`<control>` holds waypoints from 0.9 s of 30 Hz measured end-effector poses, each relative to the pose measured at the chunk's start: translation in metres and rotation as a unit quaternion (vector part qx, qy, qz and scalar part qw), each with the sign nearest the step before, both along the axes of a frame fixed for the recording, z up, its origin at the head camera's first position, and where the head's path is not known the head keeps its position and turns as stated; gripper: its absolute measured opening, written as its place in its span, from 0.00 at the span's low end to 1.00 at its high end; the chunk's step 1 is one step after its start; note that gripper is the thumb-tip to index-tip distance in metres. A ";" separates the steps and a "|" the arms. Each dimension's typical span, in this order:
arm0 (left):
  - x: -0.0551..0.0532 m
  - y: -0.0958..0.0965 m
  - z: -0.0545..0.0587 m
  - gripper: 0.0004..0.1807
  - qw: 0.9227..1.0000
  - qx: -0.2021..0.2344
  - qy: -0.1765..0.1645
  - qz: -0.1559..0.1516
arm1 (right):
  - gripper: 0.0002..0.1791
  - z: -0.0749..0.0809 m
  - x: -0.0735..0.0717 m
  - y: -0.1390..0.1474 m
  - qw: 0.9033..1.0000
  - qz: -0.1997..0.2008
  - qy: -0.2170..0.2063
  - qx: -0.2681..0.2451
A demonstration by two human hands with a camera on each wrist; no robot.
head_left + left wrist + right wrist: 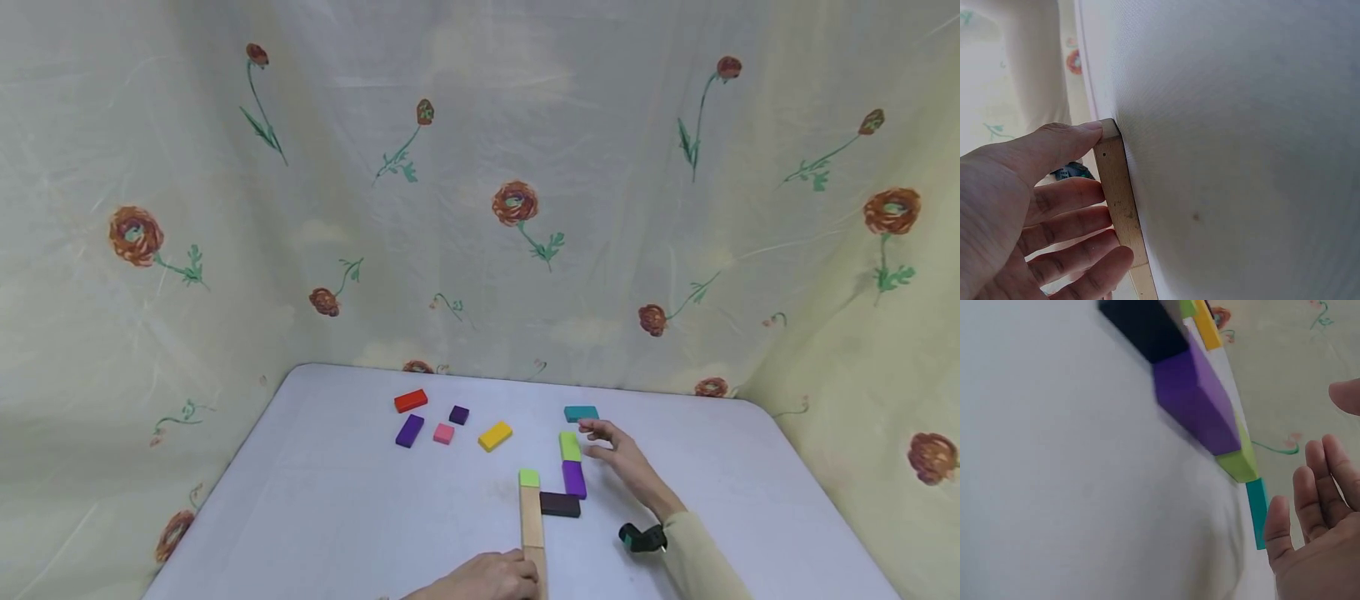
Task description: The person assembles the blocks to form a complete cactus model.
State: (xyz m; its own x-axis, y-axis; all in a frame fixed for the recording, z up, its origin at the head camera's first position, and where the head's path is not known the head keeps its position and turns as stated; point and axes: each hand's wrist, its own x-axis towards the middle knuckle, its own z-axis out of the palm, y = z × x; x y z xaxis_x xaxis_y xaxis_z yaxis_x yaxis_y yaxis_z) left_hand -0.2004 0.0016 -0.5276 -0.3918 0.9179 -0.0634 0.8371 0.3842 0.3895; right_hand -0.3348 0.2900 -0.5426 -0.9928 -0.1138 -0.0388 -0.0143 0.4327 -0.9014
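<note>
Wooden block point(1119, 200): at the left hand's point(491, 577) fingers, which touch its side loosely extended, thumb at its end. Beyond those fingers, the lime cube point(528, 477) caps the wooden row. Right hand point(626, 462): fingers parted, holding nothing, just beside the lime block point(570, 447), which abuts the purple block point(574, 480). Assessment: arrangement partly built; left of the right fingers, yellow block point(495, 437) and red block point(411, 401) appear unplaced.
</note>
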 end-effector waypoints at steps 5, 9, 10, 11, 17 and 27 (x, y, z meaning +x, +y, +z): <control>0.001 0.001 0.000 0.17 1.000 -0.007 -0.007 0.006 | 0.27 -0.010 0.008 -0.001 1.000 0.000 -0.014 -0.006; 0.001 0.001 -0.002 0.17 1.000 -0.012 -0.007 0.010 | 0.28 -0.015 0.013 -0.004 1.000 0.004 -0.006 -0.011; 0.001 0.001 -0.002 0.16 1.000 -0.014 -0.006 0.010 | 0.28 -0.015 0.014 -0.005 1.000 0.004 -0.004 -0.010; 0.001 0.001 -0.002 0.16 1.000 -0.015 -0.004 0.009 | 0.28 -0.016 0.015 -0.006 1.000 0.001 -0.003 -0.009; 0.001 0.002 -0.001 0.17 1.000 -0.020 0.002 0.004 | 0.29 -0.021 0.017 -0.009 1.000 0.001 0.003 0.015; 0.001 0.004 0.000 0.14 0.998 -0.030 0.052 -0.007 | 0.28 -0.028 0.018 -0.012 0.999 -0.012 0.022 0.043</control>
